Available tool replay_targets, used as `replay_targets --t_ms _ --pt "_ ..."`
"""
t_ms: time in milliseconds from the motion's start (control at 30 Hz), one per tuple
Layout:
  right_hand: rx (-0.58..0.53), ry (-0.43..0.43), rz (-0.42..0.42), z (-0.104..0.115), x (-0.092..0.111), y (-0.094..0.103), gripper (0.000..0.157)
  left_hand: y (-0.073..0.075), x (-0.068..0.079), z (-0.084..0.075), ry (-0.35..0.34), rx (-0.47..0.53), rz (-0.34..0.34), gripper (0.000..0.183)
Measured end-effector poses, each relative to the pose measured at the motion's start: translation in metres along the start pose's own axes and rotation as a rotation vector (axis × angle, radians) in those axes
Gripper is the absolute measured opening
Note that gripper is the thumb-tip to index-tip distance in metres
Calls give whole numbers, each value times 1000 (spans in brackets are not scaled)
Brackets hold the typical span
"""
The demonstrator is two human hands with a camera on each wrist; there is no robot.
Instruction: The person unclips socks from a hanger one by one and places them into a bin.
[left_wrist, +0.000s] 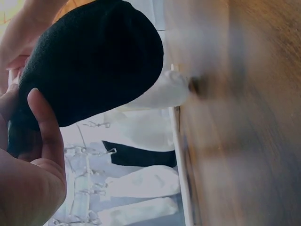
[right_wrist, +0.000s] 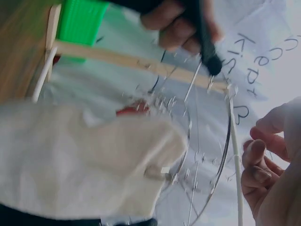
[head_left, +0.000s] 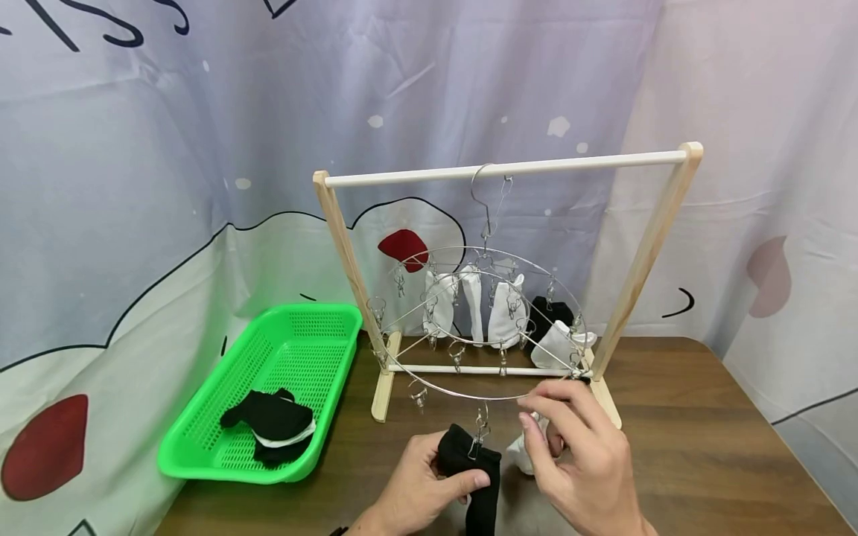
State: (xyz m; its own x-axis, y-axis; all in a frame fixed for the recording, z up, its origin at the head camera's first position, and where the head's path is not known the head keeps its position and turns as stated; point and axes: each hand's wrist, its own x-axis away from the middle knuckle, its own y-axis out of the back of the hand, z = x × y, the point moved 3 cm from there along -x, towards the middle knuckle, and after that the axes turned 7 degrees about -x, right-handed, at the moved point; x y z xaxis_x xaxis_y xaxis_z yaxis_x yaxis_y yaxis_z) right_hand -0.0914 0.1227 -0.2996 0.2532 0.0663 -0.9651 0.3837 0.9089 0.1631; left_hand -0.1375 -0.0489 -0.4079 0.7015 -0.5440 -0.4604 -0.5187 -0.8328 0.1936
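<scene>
A black sock hangs by its cuff from a metal clip on the near side of a round wire hanger. My left hand grips the sock just below the clip, thumb in front. In the left wrist view, the foot of a black sock fills the upper left, beside the fingers. My right hand hovers by the hanger's near rim, its fingers loosely bent and nothing visible in them. A white sock shows partly behind that hand, and looms large as a white sock in the right wrist view.
The hanger hooks over the white rail of a wooden stand. White socks and a dark sock hang at its back and right, among several bare clips. To the left, a green basket holds black socks. A patterned curtain stands behind.
</scene>
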Motion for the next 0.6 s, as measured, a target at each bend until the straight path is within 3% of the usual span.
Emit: replay_targets --t_ms 333,600 --pt "-131 -289 154 2 12 -23 34 -4 -1 9 13 21 20 18" --pt "-319 -331 60 -6 22 -27 28 -7 1 10 39 -11 30 21"
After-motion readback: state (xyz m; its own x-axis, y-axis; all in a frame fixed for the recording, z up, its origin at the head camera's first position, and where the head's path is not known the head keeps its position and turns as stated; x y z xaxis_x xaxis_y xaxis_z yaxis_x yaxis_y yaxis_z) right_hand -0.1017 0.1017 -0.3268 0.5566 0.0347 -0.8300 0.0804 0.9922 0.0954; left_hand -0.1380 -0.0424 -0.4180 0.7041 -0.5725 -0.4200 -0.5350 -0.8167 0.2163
